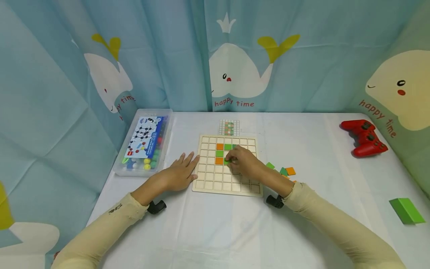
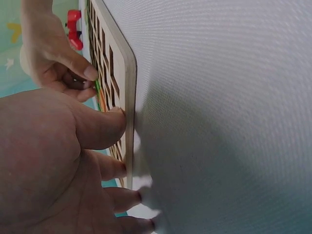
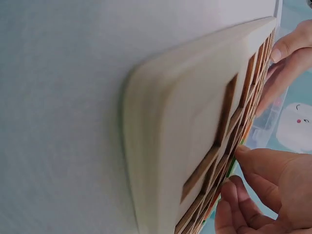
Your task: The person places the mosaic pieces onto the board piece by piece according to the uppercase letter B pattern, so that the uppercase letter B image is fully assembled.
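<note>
A wooden grid board point(image 1: 209, 185) lies flat on the table, with orange, light green and dark green tiles in some of its cells. My right hand point(image 1: 246, 163) is over the middle of the board, its thumb and fingers pinching a light green tile point(image 1: 226, 162) at a cell beside an orange tile point(image 1: 219, 161). Part of the board is hidden beneath that hand. In the right wrist view, only a thin green edge shows between the fingertips. At the board's left edge rests my left hand point(image 1: 179, 174), fingers extended; its thumb point(image 2: 109, 127) touches the wooden rim.
Behind the board lies a small printed pattern card point(image 1: 229, 127). Loose tiles point(image 1: 290, 171) are scattered right of the board, partly behind the right forearm. A clear plastic case point(image 1: 144, 142) is at left; a red game controller point(image 1: 364, 138) and green block point(image 1: 407, 211) are at right.
</note>
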Motion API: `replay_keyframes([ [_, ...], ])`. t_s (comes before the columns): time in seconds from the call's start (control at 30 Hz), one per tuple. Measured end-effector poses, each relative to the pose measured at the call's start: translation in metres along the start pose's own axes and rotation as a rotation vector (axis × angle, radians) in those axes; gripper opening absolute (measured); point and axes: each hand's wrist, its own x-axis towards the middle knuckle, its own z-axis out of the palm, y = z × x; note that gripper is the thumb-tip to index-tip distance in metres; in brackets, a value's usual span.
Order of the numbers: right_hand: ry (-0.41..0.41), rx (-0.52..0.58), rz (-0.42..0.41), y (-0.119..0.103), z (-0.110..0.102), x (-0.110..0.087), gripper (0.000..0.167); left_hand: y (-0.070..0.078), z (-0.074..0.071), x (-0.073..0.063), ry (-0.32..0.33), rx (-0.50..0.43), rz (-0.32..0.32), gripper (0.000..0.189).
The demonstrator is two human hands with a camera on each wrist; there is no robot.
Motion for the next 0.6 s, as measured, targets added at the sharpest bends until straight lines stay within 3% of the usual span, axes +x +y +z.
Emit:
replay_keyframes([
  [0.23, 0.028, 0.007, 0.007, 0.016, -0.025, -0.014, 0.025, 0.001, -0.001, 0.0, 0.002, 0.007, 0.004, 0.065],
  [0.47, 0.014, -0.006, 0.156, 0.05, -0.071, -0.045, 0.028, 0.002, -0.001, 0.0, -0.012, 0.011, -0.005, 0.065],
  [0.6, -0.016, -0.017, 0.212, 0.064, -0.085, -0.062, 0.028, 0.001, -0.001, 0.0, -0.011, 0.003, -0.008, 0.065],
])
